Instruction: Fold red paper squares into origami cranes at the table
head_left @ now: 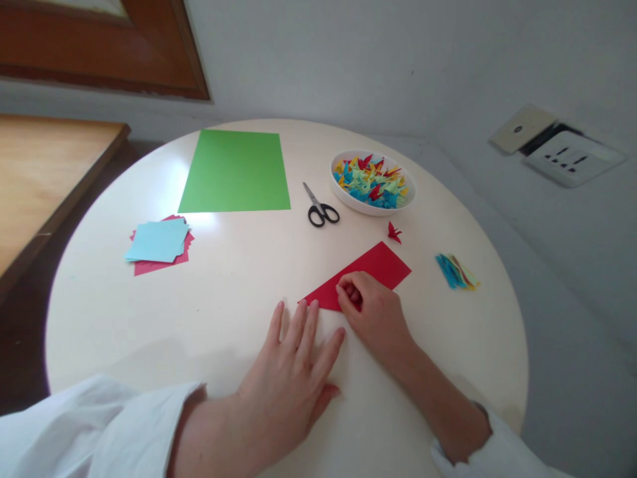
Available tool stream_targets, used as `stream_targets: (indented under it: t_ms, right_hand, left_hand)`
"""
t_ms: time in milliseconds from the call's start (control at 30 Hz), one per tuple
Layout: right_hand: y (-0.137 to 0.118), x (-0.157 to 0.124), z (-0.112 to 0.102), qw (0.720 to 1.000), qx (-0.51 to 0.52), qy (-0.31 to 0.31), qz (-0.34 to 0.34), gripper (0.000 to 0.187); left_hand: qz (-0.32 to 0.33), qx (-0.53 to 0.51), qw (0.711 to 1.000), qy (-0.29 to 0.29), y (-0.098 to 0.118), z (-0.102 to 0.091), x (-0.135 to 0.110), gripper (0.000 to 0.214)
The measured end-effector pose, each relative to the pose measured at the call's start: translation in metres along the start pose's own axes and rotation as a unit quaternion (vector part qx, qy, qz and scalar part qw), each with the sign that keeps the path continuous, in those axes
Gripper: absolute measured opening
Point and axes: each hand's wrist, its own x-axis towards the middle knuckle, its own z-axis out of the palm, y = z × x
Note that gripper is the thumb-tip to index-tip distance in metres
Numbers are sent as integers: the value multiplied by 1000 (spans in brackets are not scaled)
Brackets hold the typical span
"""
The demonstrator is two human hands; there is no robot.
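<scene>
A sheet of red paper [374, 264] lies slanted near the middle of the round table, narrowing to a point at its left end. My left hand [293, 372] rests flat with fingers spread, two fingertips touching the paper's left edge. Curled over the near edge of the paper, my right hand [373, 309] has thumb and index finger pinched together against the red surface. Part of the sheet is hidden under that hand. Just beyond the paper sits a small red folded crane [393, 233].
Black-handled scissors [321, 211] lie past the paper, beside a white oval dish [371, 207] of colourful folded cranes. A large green sheet [239, 172] is at the back left. Blue squares [158, 240] sit atop red ones. Thin coloured strips [454, 271] lie at right.
</scene>
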Motion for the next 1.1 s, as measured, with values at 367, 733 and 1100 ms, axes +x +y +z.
stream_targets:
  t_ms: [367, 733, 1100]
  right_hand:
    - [-1, 0, 1, 1000, 4, -2, 11, 9]
    - [-1, -1, 2, 1000, 2, -7, 13, 9]
    - [-2, 0, 2, 999, 16, -16, 23, 10]
  left_hand:
    - [-16, -7, 1000, -18, -5, -1, 10, 60]
    - [-28, -11, 1000, 9, -7, 6, 9, 58]
    - [-29, -30, 999, 27, -11, 6, 13, 49]
